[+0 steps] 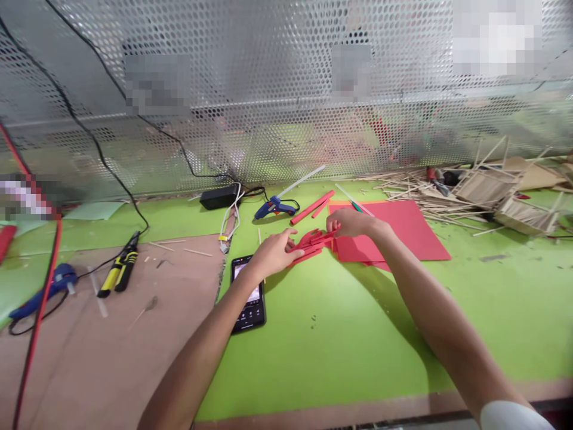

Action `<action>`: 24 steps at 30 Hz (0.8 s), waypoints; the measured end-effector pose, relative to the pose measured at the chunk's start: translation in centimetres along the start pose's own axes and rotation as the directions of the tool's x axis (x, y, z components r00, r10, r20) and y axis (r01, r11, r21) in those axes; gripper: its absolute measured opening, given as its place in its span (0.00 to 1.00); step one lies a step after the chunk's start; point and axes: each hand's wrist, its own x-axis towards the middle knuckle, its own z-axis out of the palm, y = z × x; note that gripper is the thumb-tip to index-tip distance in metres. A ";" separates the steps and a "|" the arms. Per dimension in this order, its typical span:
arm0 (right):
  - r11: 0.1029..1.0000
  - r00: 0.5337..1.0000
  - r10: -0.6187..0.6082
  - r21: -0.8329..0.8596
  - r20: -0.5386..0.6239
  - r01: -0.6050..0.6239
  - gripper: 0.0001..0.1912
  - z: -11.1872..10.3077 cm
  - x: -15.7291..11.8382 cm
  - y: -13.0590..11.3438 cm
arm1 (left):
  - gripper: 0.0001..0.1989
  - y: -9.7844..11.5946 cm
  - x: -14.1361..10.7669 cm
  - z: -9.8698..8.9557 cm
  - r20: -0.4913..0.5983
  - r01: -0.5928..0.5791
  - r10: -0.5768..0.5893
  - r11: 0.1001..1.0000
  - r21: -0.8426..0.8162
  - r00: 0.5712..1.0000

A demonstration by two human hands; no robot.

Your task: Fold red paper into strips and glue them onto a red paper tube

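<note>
Between my two hands, just above the green table, is a bundle of red paper strips (311, 242), some curled or folded. My left hand (275, 255) grips its left end between thumb and fingers. At the other end my right hand (347, 223) pinches the strips, with its fingertips partly hidden. Under and beside my right hand lie red paper sheets (403, 230), an orange edge showing among them. Two rolled red paper tubes (313, 207) rest behind the strips. A phone (249, 310) with a lit screen lies under my left forearm.
A blue glue gun (273, 207) and a black adapter (219, 196) stand at the back. Yellow-black pliers (120, 267) and another blue glue gun (47, 292) lie left. Wooden sticks and small stick frames (492, 185) crowd the back right before a perforated metal panel (286, 77).
</note>
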 end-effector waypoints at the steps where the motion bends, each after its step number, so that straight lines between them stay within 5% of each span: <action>1: 1.000 1.000 0.008 -0.007 0.002 -0.008 0.10 -0.2 -0.1 0.0 | 0.26 0.0 0.0 -0.1 -0.004 -0.001 0.001 1.000 0.006 1.000; 14: 0.998 1.000 -0.006 -0.065 -0.012 0.005 0.11 0.6 0.4 -1.3 | 0.11 2.1 1.1 1.4 -0.142 0.068 -0.044 0.983 0.169 0.989; 24: 0.992 0.972 -0.045 -0.129 -0.232 0.015 0.13 -0.1 0.1 -2.0 | 0.15 1.7 1.2 1.2 -0.141 0.044 -0.027 0.992 0.118 0.990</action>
